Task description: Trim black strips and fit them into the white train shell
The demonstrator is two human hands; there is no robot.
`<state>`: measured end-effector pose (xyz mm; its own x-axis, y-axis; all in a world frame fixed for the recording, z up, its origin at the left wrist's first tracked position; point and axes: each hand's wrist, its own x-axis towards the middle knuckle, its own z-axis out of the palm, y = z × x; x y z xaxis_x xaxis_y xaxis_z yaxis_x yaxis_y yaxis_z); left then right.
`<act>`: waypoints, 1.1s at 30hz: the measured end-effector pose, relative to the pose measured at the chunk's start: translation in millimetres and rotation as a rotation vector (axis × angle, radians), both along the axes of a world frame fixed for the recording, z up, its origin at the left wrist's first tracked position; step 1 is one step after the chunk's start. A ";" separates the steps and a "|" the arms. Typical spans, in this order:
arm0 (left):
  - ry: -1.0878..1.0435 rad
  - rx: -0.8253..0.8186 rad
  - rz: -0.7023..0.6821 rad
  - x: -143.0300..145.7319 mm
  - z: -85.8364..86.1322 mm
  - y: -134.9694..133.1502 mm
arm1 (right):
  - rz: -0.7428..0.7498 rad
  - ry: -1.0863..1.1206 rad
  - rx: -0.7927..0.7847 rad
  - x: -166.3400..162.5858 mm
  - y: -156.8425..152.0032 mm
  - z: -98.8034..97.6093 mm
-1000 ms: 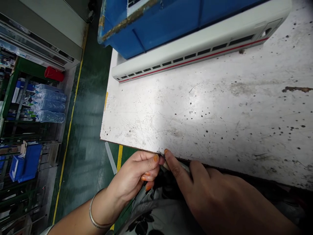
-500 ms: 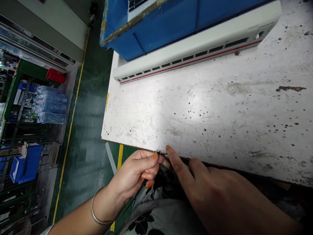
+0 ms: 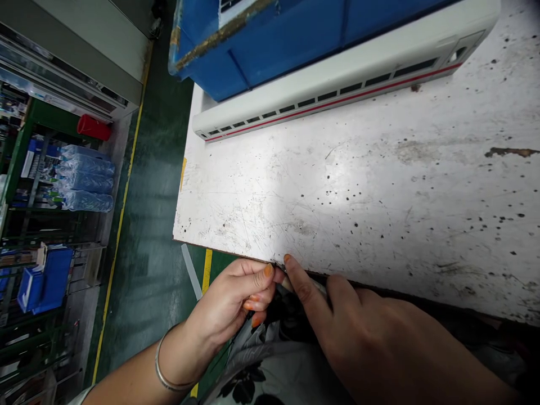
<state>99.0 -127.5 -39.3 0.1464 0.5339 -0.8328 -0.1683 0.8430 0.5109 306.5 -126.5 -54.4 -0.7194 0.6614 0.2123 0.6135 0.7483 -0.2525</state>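
Worktop [image 3: 337,185] takes up most of the view, a big white scratched-up slab covered in black specks with a rusty-brown smear, and its front edge runs right up against both grips. Beyond the grips, at the far side of it, sits a large blue plastic crate [image 3: 253,45] with a rust-coloured stain along its rim. Right in front of that lies a long white model train carriage [image 3: 337,95] with a thin red stripe and a row of small dark windows.

Off to the left of the grips, past the worktop, is a dark green painted floor [image 3: 149,169] with a yellow line on it. Further left is a green metal shelf rack [image 3: 23,160] holding shrink-wrapped clear water bottles [image 3: 84,177], with a red cylindrical container [image 3: 93,127] and a small blue bin [image 3: 44,279] close by.

Closer in, below the grips, there's a floral-print garment [image 3: 253,360], and a thin silver bangle [image 3: 169,365] sits on the left wrist. The left grip [image 3: 228,298] is pressed together, thumb over curled orange-nailed fingers, pinching the end of a small pale strip [image 3: 291,285] just under the worktop edge. The right grip [image 3: 363,332] is right beside it, index finger stretched along the strip up to the edge. Can't tell if it's actually pinching; the strip's too small and half hidden to say what it is.
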 end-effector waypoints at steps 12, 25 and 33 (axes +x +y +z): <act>0.018 0.008 0.000 -1.9 -1.1 -2.4 | -0.008 0.037 -0.035 -4.3 1.0 -1.0; -0.012 0.008 0.008 -2.0 -2.4 -1.9 | -0.003 -0.053 -0.019 -6.5 0.8 0.1; -0.034 0.003 0.022 -2.7 -3.5 -2.2 | 0.011 -0.017 0.009 -0.5 0.6 1.6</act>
<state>96.4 -129.6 -42.7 0.1632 0.5398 -0.8258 -0.2043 0.8374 0.5070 306.0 -125.9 -52.8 -0.7303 0.6513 0.2060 0.6092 0.7574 -0.2351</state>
